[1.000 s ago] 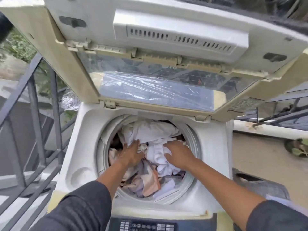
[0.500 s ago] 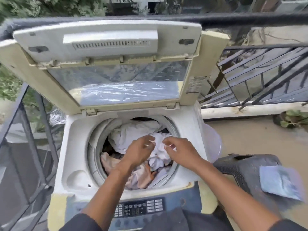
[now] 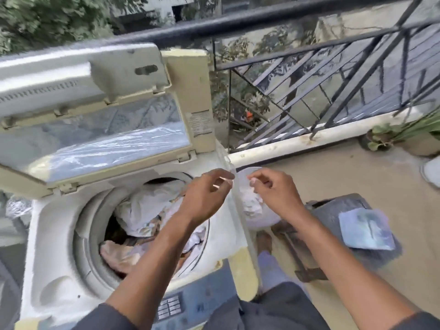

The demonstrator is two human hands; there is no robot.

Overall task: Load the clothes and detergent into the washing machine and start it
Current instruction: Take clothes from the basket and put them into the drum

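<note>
The washing machine (image 3: 133, 234) stands top-loading, white and yellowed cream, its lid (image 3: 100, 115) folded up and leaning back toward the railing (image 3: 309, 75), the clear window in it streaked with glare. Down in the round drum lie the clothes (image 3: 147, 210): a big white piece bunched on top, peach and patterned fabric tucked under it, filling the opening. The drum mouth faces straight up; the dark control panel (image 3: 181, 306) runs across the near edge, by the person's body.

Both hands are up out of the drum. The left hand (image 3: 204, 196) hovers over the drum's right rim, fingers loosely curled, nothing in it. The right hand (image 3: 273, 191) hangs just past the machine's right side, over a white tub (image 3: 257, 210) on the floor, fingers loosely bent; whether the fingertips pinch something pale I cannot tell, it is blurred.

This is a balcony with a tan concrete floor (image 3: 333, 177). A grey stool (image 3: 333, 210) carries a bluish packet (image 3: 365, 228). A potted plant (image 3: 404, 136) sits at the far ledge, trees beyond the bars.
</note>
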